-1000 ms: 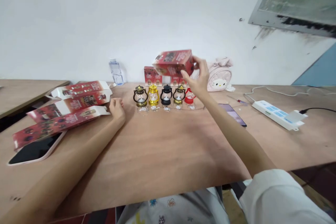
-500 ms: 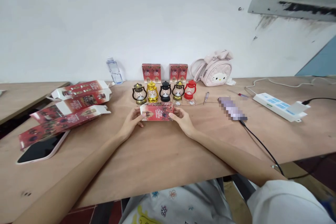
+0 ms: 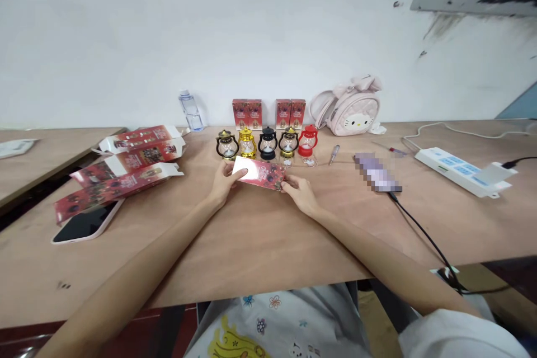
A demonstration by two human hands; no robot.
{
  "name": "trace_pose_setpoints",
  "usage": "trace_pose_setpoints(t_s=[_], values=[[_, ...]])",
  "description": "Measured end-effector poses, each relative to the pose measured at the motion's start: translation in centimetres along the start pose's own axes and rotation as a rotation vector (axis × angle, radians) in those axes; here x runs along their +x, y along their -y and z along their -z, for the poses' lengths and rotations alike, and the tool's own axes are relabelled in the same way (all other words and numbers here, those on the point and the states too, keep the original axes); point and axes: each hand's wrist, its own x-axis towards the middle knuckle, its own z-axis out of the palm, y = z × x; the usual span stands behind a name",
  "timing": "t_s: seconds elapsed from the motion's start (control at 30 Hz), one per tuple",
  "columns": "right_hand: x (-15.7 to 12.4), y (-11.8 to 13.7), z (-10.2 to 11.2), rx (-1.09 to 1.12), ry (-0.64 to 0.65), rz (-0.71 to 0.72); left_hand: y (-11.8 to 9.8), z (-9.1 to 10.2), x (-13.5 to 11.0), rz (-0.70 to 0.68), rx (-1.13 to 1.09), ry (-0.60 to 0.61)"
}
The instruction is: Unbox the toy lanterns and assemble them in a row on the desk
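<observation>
Between my two hands is a red printed cardboard box (image 3: 264, 174), tilted so its right end sits lower. My left hand (image 3: 225, 182) grips its left end, thumb on the front face. The fingers of my right hand (image 3: 300, 191) close on the lower right corner. Just behind the box stands a row of small lanterns: a bronze one (image 3: 227, 145), a gold one (image 3: 247, 143), a black one (image 3: 267, 144), another bronze one (image 3: 287, 142) and a red one (image 3: 308, 141). Small clear packets (image 3: 309, 161) lie before the red lantern.
Flattened red boxes (image 3: 126, 179) lie at left, partly over a phone (image 3: 86, 225). Upright red boxes (image 3: 247, 114) and a water bottle (image 3: 192, 112) stand by the wall. At right are a pink bag (image 3: 356, 112), a screwdriver (image 3: 334, 154), a blurred phone (image 3: 376, 172) and a power strip (image 3: 459, 170).
The box has turned from level to tilted, its right end dropping and its left end rising. Both hands moved with it, and the whole view has shifted slightly.
</observation>
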Motion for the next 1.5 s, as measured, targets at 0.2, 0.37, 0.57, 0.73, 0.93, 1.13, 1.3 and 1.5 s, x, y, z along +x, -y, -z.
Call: trace_pose_setpoints(t_s=[0.2, 0.37, 0.57, 0.73, 0.93, 1.13, 1.3, 1.5], values=[[0.0, 0.7, 0.4, -0.095, -0.024, 0.014, -0.1, 0.2, -0.3, -0.019, -0.042, 0.037], [0.3, -0.1, 0.2, 0.161, -0.077, -0.038, -0.1, 0.5, 0.1, 0.033, -0.150, -0.026], [-1.2, 0.0, 2.1, -0.135, 0.023, 0.039, -0.6, 1.0, 0.5, 0.137, -0.284, -0.122], [-8.5, 3.8, 5.7, -0.399, 0.556, 0.141, -0.6, 1.2, 0.6, 0.120, -0.356, -0.087], [-13.8, 8.4, 8.0, 0.138, 1.032, -0.301, -0.5, 0.8, 0.7, 0.105, -0.358, -0.047], [-6.7, 6.8, 2.0, 0.050, 0.271, 0.139, -0.5, 0.7, 0.4, 0.117, -0.312, -0.072], [-2.3, 4.7, -1.1, 0.004, 0.041, 0.106, -0.5, 0.6, 0.2, 0.109, -0.258, -0.125], [-2.2, 2.1, -0.6, -0.022, -0.026, 0.017, -0.4, 0.3, 0.1, 0.093, -0.196, -0.141]])
